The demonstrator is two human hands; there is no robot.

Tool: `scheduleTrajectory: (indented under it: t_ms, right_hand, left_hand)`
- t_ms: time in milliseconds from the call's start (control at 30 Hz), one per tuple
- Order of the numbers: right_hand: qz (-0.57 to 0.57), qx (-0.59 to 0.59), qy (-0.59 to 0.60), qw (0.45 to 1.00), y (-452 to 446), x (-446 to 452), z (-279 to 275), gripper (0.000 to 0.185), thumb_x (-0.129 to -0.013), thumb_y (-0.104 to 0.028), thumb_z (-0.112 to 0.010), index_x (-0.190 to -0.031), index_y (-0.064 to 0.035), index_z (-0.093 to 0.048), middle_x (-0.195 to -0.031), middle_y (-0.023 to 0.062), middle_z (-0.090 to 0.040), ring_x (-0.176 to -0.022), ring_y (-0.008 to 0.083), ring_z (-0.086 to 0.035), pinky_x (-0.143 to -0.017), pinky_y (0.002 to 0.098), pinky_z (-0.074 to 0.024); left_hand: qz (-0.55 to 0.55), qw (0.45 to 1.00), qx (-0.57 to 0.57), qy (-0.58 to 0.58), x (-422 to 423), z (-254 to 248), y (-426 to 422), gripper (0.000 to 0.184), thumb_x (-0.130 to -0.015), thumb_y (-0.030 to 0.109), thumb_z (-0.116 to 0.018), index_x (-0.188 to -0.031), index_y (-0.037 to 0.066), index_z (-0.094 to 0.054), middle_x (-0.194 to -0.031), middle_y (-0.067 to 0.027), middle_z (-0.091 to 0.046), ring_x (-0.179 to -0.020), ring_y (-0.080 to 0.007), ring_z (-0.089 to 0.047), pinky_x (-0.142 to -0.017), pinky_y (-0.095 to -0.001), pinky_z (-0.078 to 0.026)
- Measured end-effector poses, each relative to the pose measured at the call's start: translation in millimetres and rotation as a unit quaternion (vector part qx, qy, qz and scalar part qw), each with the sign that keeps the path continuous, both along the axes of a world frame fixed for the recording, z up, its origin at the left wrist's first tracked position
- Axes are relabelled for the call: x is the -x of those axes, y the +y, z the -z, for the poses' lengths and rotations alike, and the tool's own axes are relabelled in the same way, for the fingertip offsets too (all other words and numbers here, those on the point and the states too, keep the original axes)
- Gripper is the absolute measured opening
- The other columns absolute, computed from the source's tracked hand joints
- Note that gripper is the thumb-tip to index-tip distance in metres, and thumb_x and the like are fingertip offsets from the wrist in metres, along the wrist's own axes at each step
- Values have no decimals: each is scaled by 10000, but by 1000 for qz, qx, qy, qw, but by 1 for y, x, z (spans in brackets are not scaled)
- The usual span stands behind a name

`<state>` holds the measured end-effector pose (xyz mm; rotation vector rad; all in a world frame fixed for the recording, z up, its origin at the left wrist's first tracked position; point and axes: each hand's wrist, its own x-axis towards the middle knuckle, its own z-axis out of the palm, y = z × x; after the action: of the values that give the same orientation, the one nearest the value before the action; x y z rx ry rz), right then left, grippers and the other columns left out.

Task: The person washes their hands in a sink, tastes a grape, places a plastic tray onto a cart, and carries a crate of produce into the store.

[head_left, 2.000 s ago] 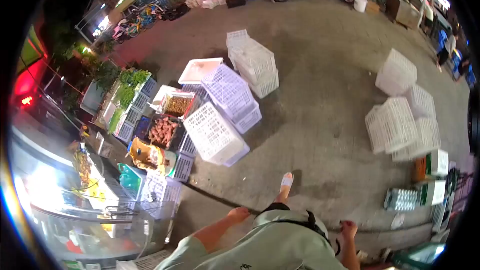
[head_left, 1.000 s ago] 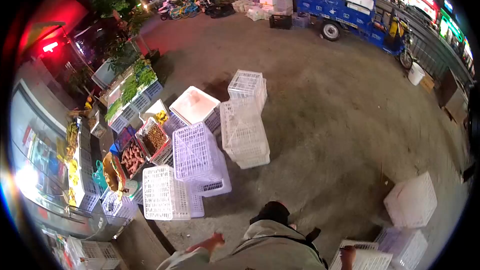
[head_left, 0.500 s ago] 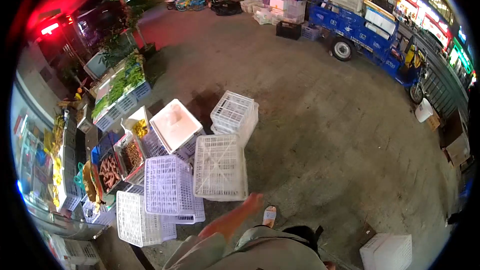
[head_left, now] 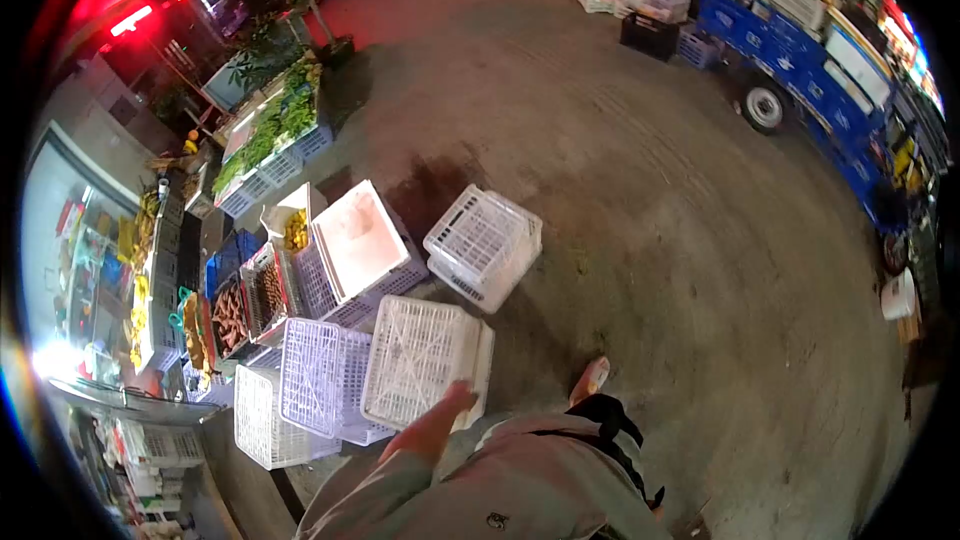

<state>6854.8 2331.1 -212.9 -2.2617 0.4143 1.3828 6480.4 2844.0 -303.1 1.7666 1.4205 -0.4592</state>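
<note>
I see my left hand (head_left: pixel 458 398) near 6 o'clock, over the edge of the pale crate stack (head_left: pixel 410 355) at 7 o'clock; I judge this to be a step of reaching or walking by it, with one foot (head_left: pixel 597 373) out at 5 o'clock; a good grip there would call for fingers under the rim and a straight lift. The purple crates (head_left: pixel 312 380) sit just beside it, toward 8 o'clock; I cannot tell if the hand touches, or if its fingers are wide or narrow; my right hand is out of sight, its fingers too; the blue cart (head_left: pixel 790 60) at 2 o'clock fades into the dark rim.
</note>
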Motion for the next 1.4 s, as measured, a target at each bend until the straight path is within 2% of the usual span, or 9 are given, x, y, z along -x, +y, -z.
scheduleTrajectory:
  t_ms: [200,300,333,400,567,733,767,1100,1400]
  right_hand:
    - [-322,184,-44,927,95,-264,96,383,-955,-371,-543,-1170,-60,-606,-1158,121,-624,-1047,268,-587,-855,392,-485]
    - [176,-178,-132,959,175,-432,132,279,-901,-88,-562,-643,-79,-456,-595,64,-512,-490,180,-470,-450,319,-399]
    - [-193,-78,-203,957,257,-445,53,283,-897,-45,-547,-632,-82,-454,-617,63,-522,-505,172,-476,-452,309,-388]
    - [-160,-247,-281,913,328,-522,86,118,-895,-22,-534,-822,-44,-624,-843,108,-633,-670,182,-576,-567,307,-457]
    - [-302,-186,-285,890,561,-485,-42,505,-885,-39,-601,-1377,-88,-496,-1357,122,-518,-1101,215,-558,-878,294,-458]
    - [-443,-173,-44,879,657,-480,-4,488,-907,-250,-646,-1341,-75,-509,-1395,151,-464,-1281,260,-436,-1038,410,-382]
    - [-474,-227,28,850,668,-491,14,492,-920,-341,-627,-1327,-82,-527,-1396,153,-459,-1283,255,-427,-1042,410,-373]
    - [-566,-56,-2,823,946,-546,5,284,-914,-296,-604,-1099,-81,-595,-991,83,-536,-911,193,-509,-736,355,-418]
    - [-505,-282,39,815,1370,-592,-32,128,-919,-190,-577,-946,-83,-642,-726,15,-586,-623,141,-564,-518,296,-451]
  left_hand:
    - [-255,965,-41,52,5,-44,-11,565,-719,438,-725,-1140,70,-642,-1114,-225,-642,-1049,-356,-617,-919,-424,-492]
    - [-318,946,-29,51,-63,-68,0,534,-747,405,-724,-1165,86,-634,-1192,-218,-607,-1144,-357,-562,-966,-420,-459]
    - [-320,946,-25,40,-79,-52,2,538,-755,394,-717,-1188,88,-623,-1227,-218,-585,-1168,-357,-544,-983,-420,-447]
    - [-333,942,-17,33,-109,-24,12,543,-762,382,-710,-1210,90,-611,-1263,-219,-562,-1193,-357,-526,-1000,-420,-436]
    - [-206,977,52,0,-203,24,123,695,-779,516,-670,-1286,55,-549,-1335,-213,-508,-1233,-373,-483,-1036,-431,-409]
    - [-245,954,-103,-136,-266,77,295,634,-794,510,-665,-1239,68,-573,-1292,-223,-527,-1209,-386,-489,-1020,-426,-418]
    - [-377,918,-14,-124,-290,-20,353,606,-797,493,-673,-1227,75,-583,-1268,-218,-549,-1184,-379,-520,-1009,-429,-423]
    - [-573,767,-228,-177,-299,-50,520,386,-871,306,-671,-1141,32,-644,-1089,-160,-679,-980,-261,-656,-865,-356,-497]
    - [-761,645,41,61,-380,-37,406,411,-797,379,-654,-979,11,-686,-947,-177,-702,-931,-316,-671,-845,-409,-510]
